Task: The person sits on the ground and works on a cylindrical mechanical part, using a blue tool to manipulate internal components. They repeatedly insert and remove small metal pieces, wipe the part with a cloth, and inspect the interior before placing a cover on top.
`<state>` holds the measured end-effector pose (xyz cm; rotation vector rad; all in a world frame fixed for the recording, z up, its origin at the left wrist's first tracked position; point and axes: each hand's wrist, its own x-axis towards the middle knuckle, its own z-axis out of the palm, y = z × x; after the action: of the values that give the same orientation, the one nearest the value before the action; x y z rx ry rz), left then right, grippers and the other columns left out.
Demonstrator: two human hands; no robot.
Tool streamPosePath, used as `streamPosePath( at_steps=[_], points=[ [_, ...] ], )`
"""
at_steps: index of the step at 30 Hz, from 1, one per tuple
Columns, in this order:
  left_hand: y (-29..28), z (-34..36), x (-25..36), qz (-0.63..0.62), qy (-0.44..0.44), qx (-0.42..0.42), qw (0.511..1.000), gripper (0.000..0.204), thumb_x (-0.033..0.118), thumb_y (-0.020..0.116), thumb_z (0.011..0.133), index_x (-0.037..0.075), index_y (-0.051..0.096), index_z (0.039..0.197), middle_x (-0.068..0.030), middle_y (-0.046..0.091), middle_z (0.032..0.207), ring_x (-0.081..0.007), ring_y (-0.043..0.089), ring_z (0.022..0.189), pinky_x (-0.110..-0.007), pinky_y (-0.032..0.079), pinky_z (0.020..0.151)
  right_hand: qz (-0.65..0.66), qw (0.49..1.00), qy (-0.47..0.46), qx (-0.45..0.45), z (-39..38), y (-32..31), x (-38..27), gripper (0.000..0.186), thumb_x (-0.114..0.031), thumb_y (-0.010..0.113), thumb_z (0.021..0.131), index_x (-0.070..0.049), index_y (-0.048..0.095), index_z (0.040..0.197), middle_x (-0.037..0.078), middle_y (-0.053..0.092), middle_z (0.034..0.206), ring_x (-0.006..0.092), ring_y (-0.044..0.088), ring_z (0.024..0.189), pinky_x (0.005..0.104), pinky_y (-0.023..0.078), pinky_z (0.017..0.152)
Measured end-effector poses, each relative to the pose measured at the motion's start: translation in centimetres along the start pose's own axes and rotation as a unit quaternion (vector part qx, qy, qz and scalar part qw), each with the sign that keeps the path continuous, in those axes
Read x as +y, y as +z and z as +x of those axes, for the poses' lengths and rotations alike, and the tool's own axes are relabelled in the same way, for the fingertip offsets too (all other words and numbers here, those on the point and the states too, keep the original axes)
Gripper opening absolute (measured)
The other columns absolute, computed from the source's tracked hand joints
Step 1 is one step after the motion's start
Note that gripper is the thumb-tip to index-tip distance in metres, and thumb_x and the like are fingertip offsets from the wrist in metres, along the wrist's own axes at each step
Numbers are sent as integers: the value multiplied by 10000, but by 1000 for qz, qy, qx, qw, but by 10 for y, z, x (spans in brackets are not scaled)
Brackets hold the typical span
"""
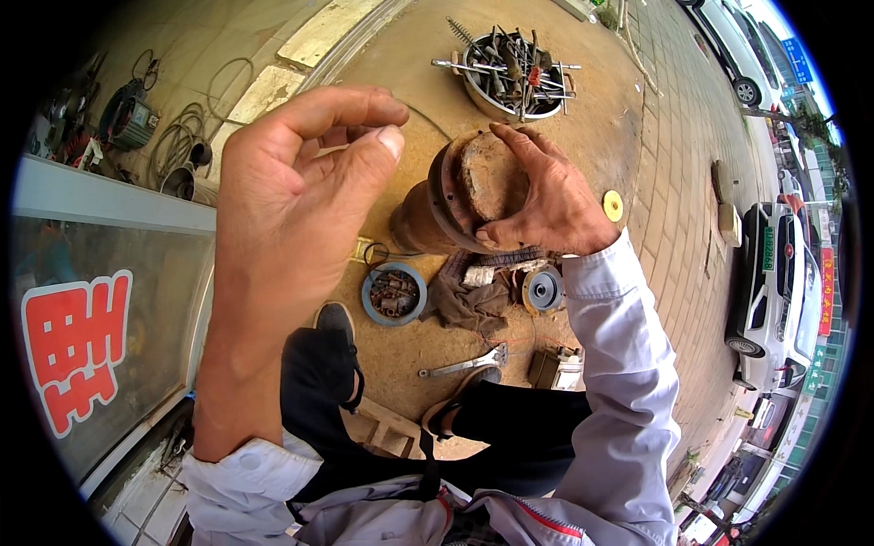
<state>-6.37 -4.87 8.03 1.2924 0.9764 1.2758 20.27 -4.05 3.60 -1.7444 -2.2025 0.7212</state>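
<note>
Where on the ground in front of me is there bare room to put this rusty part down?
Bare dirt lies between the tub of tools and the yellow disc, right of the rusty cylinder your right hand grips. It is crowded below it: the round tray of small parts, rag, pulley and wrench lie close together. Your left hand is raised, pinched.

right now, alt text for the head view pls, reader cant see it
A person's right hand grips the end of a rusty cylindrical metal part while the left hand pinches thumb to fingers, raised beside it. Below lie a wrench and a basin of tools.
</note>
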Motion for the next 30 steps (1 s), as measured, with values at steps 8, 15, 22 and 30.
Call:
streamPosePath(
  at_steps=[8, 15, 22, 30],
  points=[
    [-9, 0, 5, 22, -37, -28, 999, 217, 76, 687, 955, -30, 714, 1143, -161, 679, 1244, -194, 604, 1205, -349, 428, 1092, 282, 957, 55, 42, -25, -42, 22, 1235, -415, 961, 569, 76, 376, 1540, 257, 547, 1432, 345, 574, 1281, 451, 500, 1051],
    [1, -2, -2, 41, 10, 1, 999, 214, 120, 698, 921, -40, 733, 1059, -70, 716, 930, -80, 645, 821, -240, 528, 723, 292, 951, 78, 68, -43, -49, 25, 1207, -410, 958, 578, 75, 398, 1532, 243, 560, 1426, 347, 593, 1252, 462, 529, 1007],
    [4, 0, -3, 77, 12, -22, 997, 206, 112, 697, 925, -39, 730, 1060, -68, 709, 914, -86, 652, 824, -249, 539, 739, 305, 939, 125, 99, -46, -42, 10, 1243, -478, 946, 587, 146, 381, 1502, 291, 569, 1381, 398, 598, 1236, 474, 512, 1028],
    [23, -3, -5, -26, -158, -157, 975, 451, 261, 708, 979, -56, 608, 1284, -112, 678, 1194, -156, 641, 1078, -326, 514, 964, 84, 983, -71, 147, -62, -50, -10, 1221, -285, 965, 473, -46, 427, 1541, 212, 518, 1465, 381, 539, 1341, 471, 445, 1134]
  ],
)
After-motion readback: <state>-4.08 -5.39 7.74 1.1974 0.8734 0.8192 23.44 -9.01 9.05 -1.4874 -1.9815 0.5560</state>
